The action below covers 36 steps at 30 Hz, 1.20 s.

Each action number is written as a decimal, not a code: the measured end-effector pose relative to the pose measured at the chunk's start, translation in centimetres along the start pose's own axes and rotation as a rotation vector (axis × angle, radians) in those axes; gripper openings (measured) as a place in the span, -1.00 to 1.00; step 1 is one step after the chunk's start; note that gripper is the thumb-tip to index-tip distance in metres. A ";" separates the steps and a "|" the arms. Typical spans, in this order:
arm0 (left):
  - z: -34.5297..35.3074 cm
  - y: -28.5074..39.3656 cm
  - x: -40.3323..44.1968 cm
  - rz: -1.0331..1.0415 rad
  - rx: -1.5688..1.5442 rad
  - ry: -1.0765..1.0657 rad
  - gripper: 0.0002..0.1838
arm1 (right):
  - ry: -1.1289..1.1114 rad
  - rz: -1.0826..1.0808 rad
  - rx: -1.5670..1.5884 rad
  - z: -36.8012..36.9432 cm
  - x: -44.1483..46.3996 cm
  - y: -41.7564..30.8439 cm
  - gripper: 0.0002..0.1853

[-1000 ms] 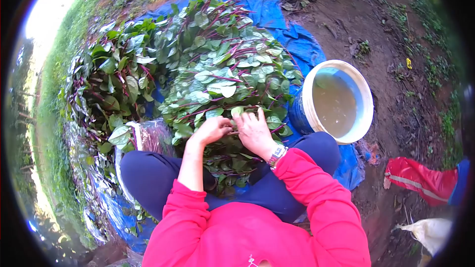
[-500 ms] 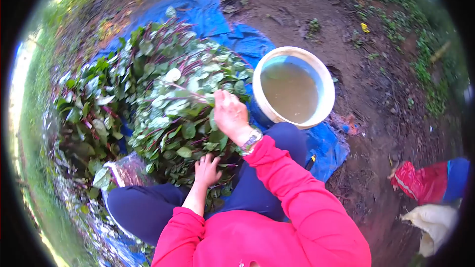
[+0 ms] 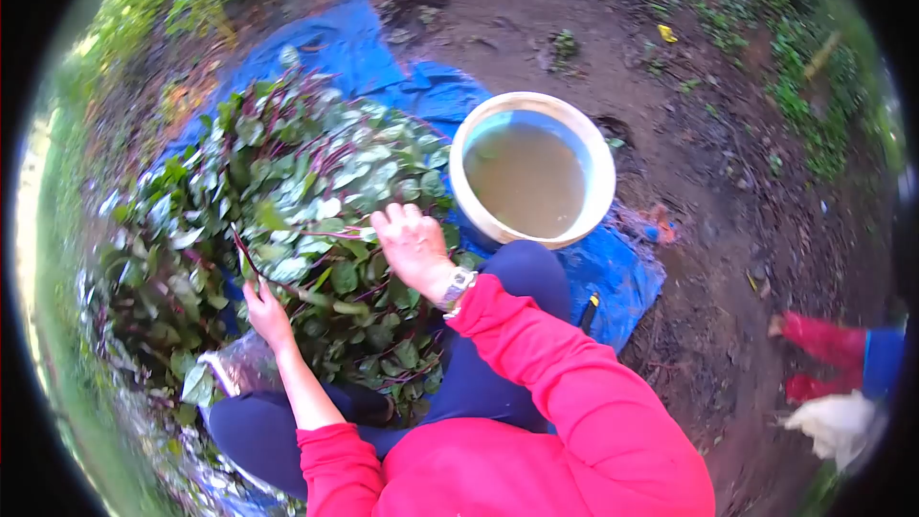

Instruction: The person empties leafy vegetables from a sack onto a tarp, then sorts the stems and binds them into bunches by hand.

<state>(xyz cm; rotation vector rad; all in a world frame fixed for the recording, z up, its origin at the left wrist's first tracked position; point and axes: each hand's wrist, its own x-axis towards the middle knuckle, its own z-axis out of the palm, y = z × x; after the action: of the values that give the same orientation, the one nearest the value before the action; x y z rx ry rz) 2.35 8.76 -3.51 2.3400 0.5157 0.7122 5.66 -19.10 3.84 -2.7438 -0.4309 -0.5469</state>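
Observation:
My right hand (image 3: 412,247), with a watch at the wrist, pinches the end of a leafy purple stem that stretches left over the pile. Lower and to the left, my left hand (image 3: 266,314) is closed on another leafy stem (image 3: 251,258), dark purple and partly blurred. Both hands are above a big heap of leafy greens (image 3: 369,158) with purple stems, in front of my crossed legs. A white-rimmed bucket (image 3: 603,158) of murky water stands just right of the heap, apart from my right hand.
A blue tarp (image 3: 354,43) lies under the heap and bucket. Near my knee is a black-and-yellow knife-like handle (image 3: 589,313). A clear plastic bundle (image 3: 244,362) sits by my left leg. Red and blue cloth (image 3: 833,349) and a whitish sack (image 3: 835,426) lie on the muddy ground at right.
My left hand has risen from the near edge of the heap, moved left and taken a stem. My right hand has shifted slightly down and left, still with a stem. The view has turned a little.

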 end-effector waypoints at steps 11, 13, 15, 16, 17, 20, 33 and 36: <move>-0.2 1.3 0.5 -0.008 -0.488 -0.184 -0.69 | -0.353 -0.532 0.220 2.1 -5.2 -3.6 -0.92; -0.5 3.8 -0.6 0.079 -0.296 -0.167 -0.65 | -0.366 -0.555 0.210 2.0 -5.0 -3.8 -0.91; -0.5 5.8 -1.3 0.093 -0.276 -0.237 -0.64 | -0.363 -0.558 0.224 1.9 -4.8 -3.8 -0.90; -0.7 5.9 -1.4 -0.025 -0.357 -0.337 -0.63 | -0.338 -0.557 0.239 2.0 -4.8 -3.8 -0.90; -0.9 6.0 -1.4 -0.144 -0.435 -0.438 -0.62 | -0.323 -0.559 0.240 2.2 -4.8 -3.9 -0.92; 1.0 3.7 -1.4 -0.177 -0.540 -0.322 -0.65 | -0.255 -0.590 0.216 2.6 -4.9 -4.0 -0.90; -1.4 5.9 -1.1 -0.359 -0.579 -1.130 -0.78 | -0.198 -0.414 0.104 2.9 -3.4 -3.8 -0.87; 1.2 2.6 -0.8 -0.005 -0.259 -0.738 -0.62 | -0.324 -0.432 0.177 2.8 -3.9 -4.1 -0.84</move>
<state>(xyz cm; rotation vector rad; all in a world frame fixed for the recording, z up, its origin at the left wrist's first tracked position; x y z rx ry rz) 2.96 5.89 -2.83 2.1473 0.0871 -0.1112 1.66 -15.33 0.76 -2.5727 -1.1095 -0.1417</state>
